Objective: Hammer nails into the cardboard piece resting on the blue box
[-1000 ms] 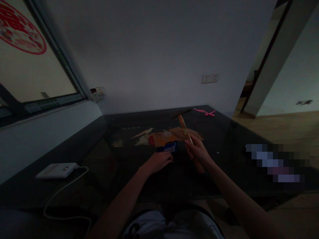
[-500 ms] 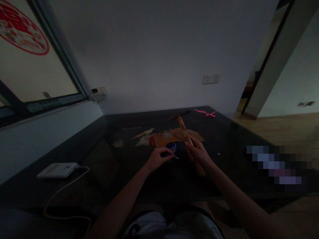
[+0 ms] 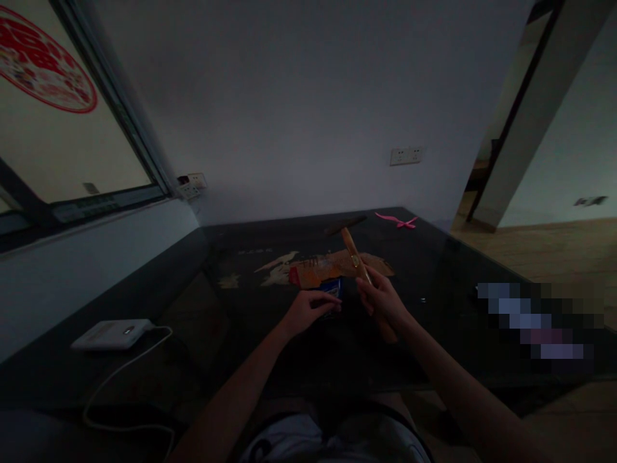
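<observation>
Nearest us, a white cable (image 3: 116,374) curls off the table's near edge from a flat white device (image 3: 113,335) whose faint printing is too dim to read. Our left hand (image 3: 308,310) has its thumb and fingers drawn close together at a blue packet (image 3: 333,289); we cannot tell whether they pinch anything. The packet's pale print is too small to make out. Our right hand (image 3: 382,298) is wrapped around the hammer (image 3: 350,244), gripping its handle partway along: the smooth wooden butt juts out toward us below the fist, while the slim dark head lies crosswise beyond the fingers. Two tiny shiny bits (image 3: 423,300) lie to the right of that hand. Past the packet, a torn-edged brown and orange patch (image 3: 318,270) carries dark strokes we cannot decipher. Farther on, a pink ribbon (image 3: 402,224) lies on the glossy black table (image 3: 289,235). White sockets (image 3: 405,156) sit on the plain wall (image 3: 299,116), and a round red decoration (image 3: 45,64) with a large character marks the window.
</observation>
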The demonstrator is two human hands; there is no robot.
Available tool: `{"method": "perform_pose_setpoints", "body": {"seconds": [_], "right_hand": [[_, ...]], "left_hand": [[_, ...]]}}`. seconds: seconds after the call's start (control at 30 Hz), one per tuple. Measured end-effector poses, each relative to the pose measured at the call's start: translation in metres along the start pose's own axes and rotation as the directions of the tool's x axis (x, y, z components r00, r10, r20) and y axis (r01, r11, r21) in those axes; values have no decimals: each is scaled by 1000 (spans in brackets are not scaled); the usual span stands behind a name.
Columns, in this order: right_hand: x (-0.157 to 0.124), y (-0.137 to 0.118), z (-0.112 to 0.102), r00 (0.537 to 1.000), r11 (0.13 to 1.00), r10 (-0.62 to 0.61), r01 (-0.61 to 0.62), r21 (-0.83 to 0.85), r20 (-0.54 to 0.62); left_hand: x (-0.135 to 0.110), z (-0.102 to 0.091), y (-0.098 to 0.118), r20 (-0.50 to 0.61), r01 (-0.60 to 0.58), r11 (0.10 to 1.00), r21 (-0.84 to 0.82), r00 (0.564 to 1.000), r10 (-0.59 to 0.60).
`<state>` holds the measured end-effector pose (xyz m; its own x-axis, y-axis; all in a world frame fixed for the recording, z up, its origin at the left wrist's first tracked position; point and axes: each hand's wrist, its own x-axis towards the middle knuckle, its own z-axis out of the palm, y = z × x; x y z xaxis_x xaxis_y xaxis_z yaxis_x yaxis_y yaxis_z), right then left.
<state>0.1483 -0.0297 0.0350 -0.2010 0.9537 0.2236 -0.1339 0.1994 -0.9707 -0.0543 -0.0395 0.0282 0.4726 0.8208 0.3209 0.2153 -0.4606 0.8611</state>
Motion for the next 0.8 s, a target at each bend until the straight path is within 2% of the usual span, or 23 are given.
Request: {"method": "perform_pose_setpoints", "body": {"seconds": [0.17, 0.27, 0.37, 0.47, 0.53, 0.63, 0.8], "right_hand": [[0, 2, 0, 999, 998, -5, 1, -70, -47], [1, 5, -1, 998, 993, -13, 6, -121, -59], [2, 7, -3, 999, 987, -9, 1, -159, -47], [2, 5, -4, 999, 989, -28, 22, -144, -38], [2, 2, -5, 998, 991, -45, 38, -127, -53], [2, -3, -6, 994, 991, -63, 51, -122, -88], [4, -5, -10, 986, 994, -78, 65, -91, -149]], "left_hand": [[-2, -4, 8, -72, -89, 996, 5, 993, 89], [4, -15, 14, -195, -118, 993, -5, 974, 114], [23, -31, 18, -386, -123, 990, 71, 912, 141], [53, -46, 14, -501, -111, 978, 178, 845, 187], [73, -52, 5, -518, -99, 969, 225, 830, 205], [93, -53, -12, -494, -64, 957, 284, 846, 202], [97, -49, -27, -444, -29, 952, 306, 880, 169]]}}
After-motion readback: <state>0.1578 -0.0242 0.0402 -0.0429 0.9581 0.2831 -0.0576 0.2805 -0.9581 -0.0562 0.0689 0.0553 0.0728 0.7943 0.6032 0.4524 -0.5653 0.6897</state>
